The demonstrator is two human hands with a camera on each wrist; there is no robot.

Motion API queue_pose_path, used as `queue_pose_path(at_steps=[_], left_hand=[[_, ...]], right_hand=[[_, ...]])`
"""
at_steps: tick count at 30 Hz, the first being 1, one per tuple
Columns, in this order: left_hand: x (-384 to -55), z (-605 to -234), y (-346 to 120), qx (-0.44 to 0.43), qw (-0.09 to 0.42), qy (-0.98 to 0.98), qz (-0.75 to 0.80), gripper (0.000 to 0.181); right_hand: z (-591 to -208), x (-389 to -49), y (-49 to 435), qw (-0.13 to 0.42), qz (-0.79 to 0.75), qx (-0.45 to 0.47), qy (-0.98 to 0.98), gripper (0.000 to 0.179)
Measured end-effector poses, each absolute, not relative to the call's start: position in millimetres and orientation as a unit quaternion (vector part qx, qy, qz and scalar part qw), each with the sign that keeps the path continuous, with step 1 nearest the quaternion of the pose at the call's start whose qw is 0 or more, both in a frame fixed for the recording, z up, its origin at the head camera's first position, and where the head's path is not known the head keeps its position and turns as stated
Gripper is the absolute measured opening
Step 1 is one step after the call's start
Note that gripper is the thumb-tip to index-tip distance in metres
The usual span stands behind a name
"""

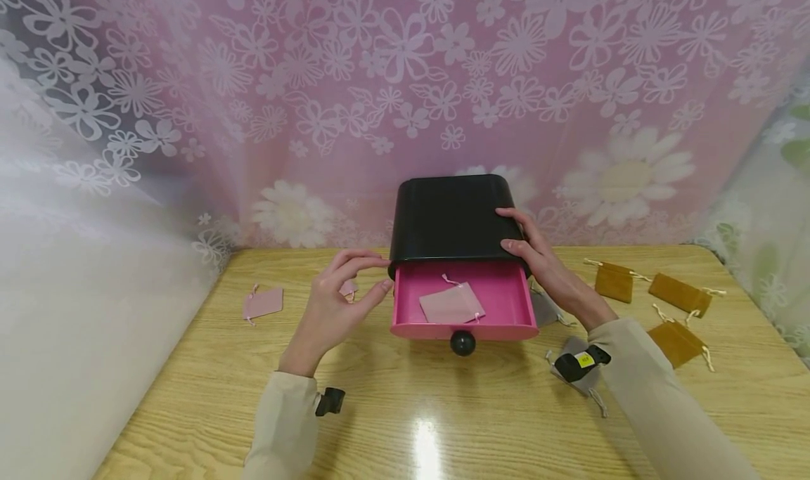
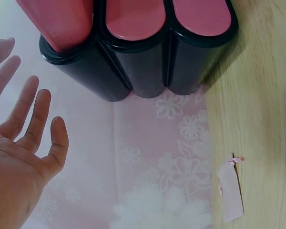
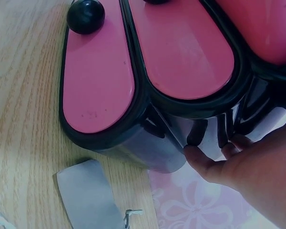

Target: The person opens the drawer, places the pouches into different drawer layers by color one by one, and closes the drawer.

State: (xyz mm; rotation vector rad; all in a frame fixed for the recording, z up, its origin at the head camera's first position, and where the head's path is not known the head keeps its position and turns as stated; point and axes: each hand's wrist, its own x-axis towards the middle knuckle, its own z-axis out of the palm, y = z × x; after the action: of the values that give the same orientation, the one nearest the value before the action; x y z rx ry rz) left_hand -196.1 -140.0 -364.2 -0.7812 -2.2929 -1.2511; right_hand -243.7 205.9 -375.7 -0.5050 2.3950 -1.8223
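Observation:
A black drawer unit (image 1: pixel 452 216) stands on the table, its pink top drawer (image 1: pixel 506 304) pulled out. Inside the drawer lies a pale pink drawstring pouch (image 1: pixel 452 303). My left hand (image 1: pixel 335 301) is at the unit's left side, fingers extended toward its front corner and thumb apart; nothing is in it. The right hand (image 1: pixel 544 266) rests against the unit's right side, with fingertips on the top of the casing. In the right wrist view, its fingers (image 3: pixel 205 162) touch the black side wall. Two lower pink drawers (image 3: pixel 97 81) are closed.
Pink pouches (image 1: pixel 266 303) lie on the table at the left, one partly hidden behind the left hand. Grey pouches (image 1: pixel 579 374) are by the right forearm. Several brown pouches (image 1: pixel 680 294) lie farther right. A flowered curtain (image 1: pixel 405 114) hangs behind the table.

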Motion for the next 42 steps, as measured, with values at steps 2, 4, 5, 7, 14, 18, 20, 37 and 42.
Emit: queue_pose_path(at_steps=[2, 4, 5, 7, 14, 18, 20, 37, 42], left_hand=[[-197, -365, -141, -0.277, 0.203, -0.824, -0.450, 0.028], [-199, -366, -143, -0.272, 0.201, -0.826, -0.450, 0.028], [-199, -367, -144, -0.269, 0.200, -0.828, -0.449, 0.028], [-200, -368, -146, -0.265, 0.200, -0.830, -0.448, 0.029], [-208, -378, -158, -0.232, 0.186, -0.840, -0.453, 0.030], [-214, -386, -165, -0.200, 0.169, -0.850, -0.457, 0.029], [-217, -391, -168, -0.185, 0.157, -0.855, -0.459, 0.028], [-251, -419, -204, -0.103, 0.067, -0.902, -0.415, 0.035], [-254, -423, -211, -0.084, 0.053, -0.925, -0.368, 0.039]], right_hand=[[-376, -244, 206, 0.044, -0.597, -0.165, 0.784, 0.056], [-376, -244, 206, 0.043, -0.597, -0.165, 0.784, 0.056], [-376, -244, 206, 0.043, -0.597, -0.166, 0.784, 0.056], [-376, -244, 207, 0.044, -0.597, -0.166, 0.784, 0.056], [-375, -243, 206, 0.045, -0.599, -0.165, 0.782, 0.056], [-375, -242, 206, 0.046, -0.598, -0.164, 0.783, 0.055], [-375, -242, 207, 0.046, -0.599, -0.162, 0.783, 0.055], [-376, -244, 206, 0.048, -0.604, -0.167, 0.778, 0.056], [-375, -244, 206, 0.051, -0.606, -0.164, 0.776, 0.055]])
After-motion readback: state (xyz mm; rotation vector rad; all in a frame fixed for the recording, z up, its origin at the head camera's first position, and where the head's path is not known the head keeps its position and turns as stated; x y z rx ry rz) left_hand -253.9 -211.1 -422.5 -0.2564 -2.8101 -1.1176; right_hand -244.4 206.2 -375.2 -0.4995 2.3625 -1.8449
